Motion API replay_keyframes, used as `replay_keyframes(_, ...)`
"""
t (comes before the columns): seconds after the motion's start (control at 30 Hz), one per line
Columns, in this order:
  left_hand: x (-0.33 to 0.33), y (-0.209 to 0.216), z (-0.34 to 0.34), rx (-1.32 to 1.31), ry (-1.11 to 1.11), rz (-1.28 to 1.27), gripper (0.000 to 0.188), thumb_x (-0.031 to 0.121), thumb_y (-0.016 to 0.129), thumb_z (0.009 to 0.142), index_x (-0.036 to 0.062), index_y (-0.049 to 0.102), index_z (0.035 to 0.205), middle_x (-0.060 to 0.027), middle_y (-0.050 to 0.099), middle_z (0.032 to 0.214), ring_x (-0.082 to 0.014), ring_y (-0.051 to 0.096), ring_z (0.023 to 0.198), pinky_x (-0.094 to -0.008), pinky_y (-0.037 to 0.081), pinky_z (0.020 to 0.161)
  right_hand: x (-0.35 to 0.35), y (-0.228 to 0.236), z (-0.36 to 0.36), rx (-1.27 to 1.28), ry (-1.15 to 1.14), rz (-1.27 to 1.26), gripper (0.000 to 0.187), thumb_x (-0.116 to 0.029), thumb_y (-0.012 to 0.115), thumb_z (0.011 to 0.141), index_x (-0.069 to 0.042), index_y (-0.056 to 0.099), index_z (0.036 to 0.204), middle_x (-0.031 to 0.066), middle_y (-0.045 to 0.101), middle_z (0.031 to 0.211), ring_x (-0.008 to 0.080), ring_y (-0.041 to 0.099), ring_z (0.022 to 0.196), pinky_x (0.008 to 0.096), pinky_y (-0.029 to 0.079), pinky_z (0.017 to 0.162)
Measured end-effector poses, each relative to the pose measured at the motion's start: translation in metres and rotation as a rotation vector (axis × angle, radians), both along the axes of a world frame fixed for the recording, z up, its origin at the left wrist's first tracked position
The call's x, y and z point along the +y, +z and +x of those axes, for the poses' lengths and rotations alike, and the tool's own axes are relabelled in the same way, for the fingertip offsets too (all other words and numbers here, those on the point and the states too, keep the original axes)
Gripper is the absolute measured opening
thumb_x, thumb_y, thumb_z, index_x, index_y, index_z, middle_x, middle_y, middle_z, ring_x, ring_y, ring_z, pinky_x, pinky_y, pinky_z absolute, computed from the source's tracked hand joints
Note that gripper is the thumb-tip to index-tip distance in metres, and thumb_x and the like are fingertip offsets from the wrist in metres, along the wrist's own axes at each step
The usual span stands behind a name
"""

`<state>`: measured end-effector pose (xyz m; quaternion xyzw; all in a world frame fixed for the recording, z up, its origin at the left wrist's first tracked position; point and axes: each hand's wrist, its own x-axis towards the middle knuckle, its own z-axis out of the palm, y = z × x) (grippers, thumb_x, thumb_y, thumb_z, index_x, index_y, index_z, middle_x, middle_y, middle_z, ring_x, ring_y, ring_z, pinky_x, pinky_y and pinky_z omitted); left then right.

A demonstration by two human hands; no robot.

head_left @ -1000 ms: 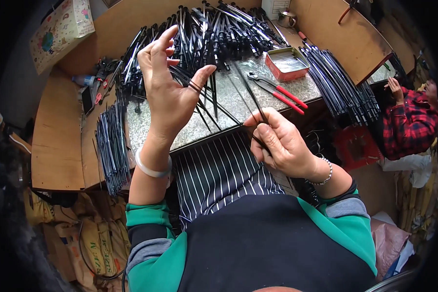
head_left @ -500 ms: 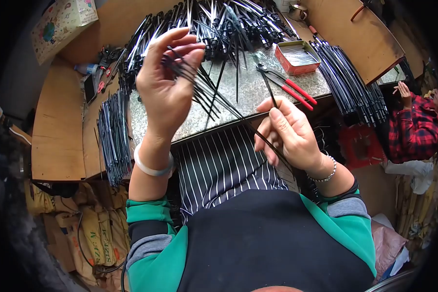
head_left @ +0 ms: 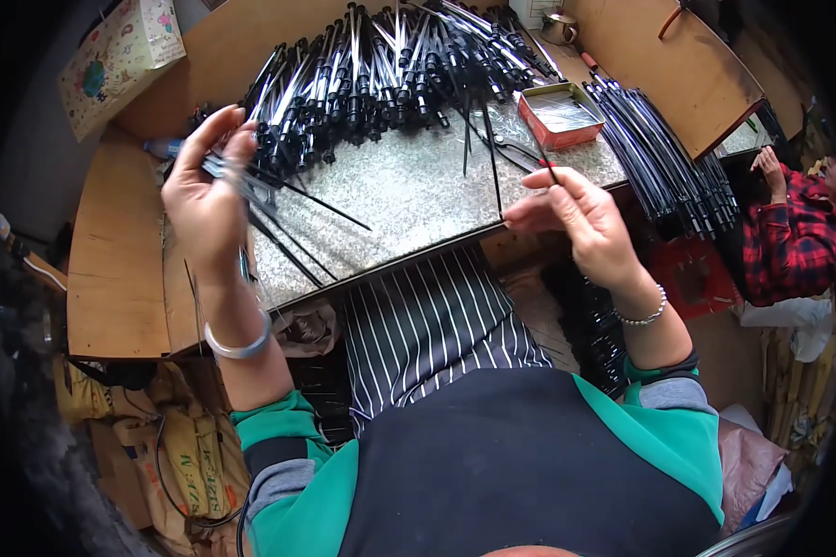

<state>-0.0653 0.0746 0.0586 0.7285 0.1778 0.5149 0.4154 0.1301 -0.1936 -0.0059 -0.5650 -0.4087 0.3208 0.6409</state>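
Observation:
My left hand [head_left: 204,200], blurred by motion, is closed around several thin black rods [head_left: 293,246] that fan out from it over the left part of the speckled tabletop [head_left: 409,200]. My right hand [head_left: 590,227], at the table's front edge, pinches another slim black rod [head_left: 550,170] between thumb and fingers. Just beyond it lie the pliers [head_left: 514,146], their red handles mostly hidden by the hand. Another dark rod [head_left: 491,172] ends close to the right fingertips; whether they touch it I cannot tell.
A heap of black and silver folded frames, resembling umbrella frames [head_left: 353,88], fills the back. An open red tin [head_left: 567,137] stands beside a bundle of similar frames [head_left: 664,153] at right. Wooden panels [head_left: 116,269] flank the table. A person in a checked shirt [head_left: 785,246] is far right.
My left hand has swung left with its rods, away from my right hand. The right hand has shifted slightly right and up, covering the plier handles.

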Motion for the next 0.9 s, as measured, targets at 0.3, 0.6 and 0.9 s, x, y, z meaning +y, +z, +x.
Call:
replay_keyframes(0.3, -0.065, -0.017, 0.068, 0.159, 0.097, 0.554, 0.075, 0.023, 0.079, 0.064, 0.0051, 0.041, 0.126, -0.0094, 0.051, 0.100, -0.0195, 0.051, 0.096, -0.0296, 0.042, 0.085, 0.015, -0.006, -0.049, 0.109, 0.181, -0.020, 0.026, -0.013, 0.032, 0.097, 0.001, 0.044, 0.117, -0.0001, 0.045, 0.060, 0.0027, 0.035, 0.045, 0.0158, 0.030, 0.044)
replay_keyframes(0.6, -0.061, -0.006, 0.075, -0.035, -0.303, 0.160, 0.090, 0.006, 0.076, 0.066, 0.0048, 0.019, 0.136, -0.0171, 0.053, 0.114, -0.0237, 0.053, 0.107, -0.0350, 0.044, 0.091, -0.005, 0.019, -0.051, 0.246, 0.460, -0.068, 0.046, -0.013, 0.044, 0.092, 0.001, 0.028, 0.133, -0.0002, 0.044, 0.063, 0.0024, 0.037, 0.045, 0.0154, 0.032, 0.041)
replay_keyframes(0.9, -0.084, -0.053, 0.088, -0.037, -0.361, 0.083, 0.098, 0.006, 0.073, 0.071, 0.0147, 0.004, 0.140, -0.0173, 0.052, 0.111, -0.0236, 0.060, 0.095, -0.0348, 0.053, 0.077, 0.005, 0.045, -0.032, 0.429, 0.306, 0.104, 0.042, -0.016, 0.042, 0.094, 0.004, 0.032, 0.130, -0.0003, 0.040, 0.058, 0.0017, 0.030, 0.038, 0.0150, 0.027, 0.036)
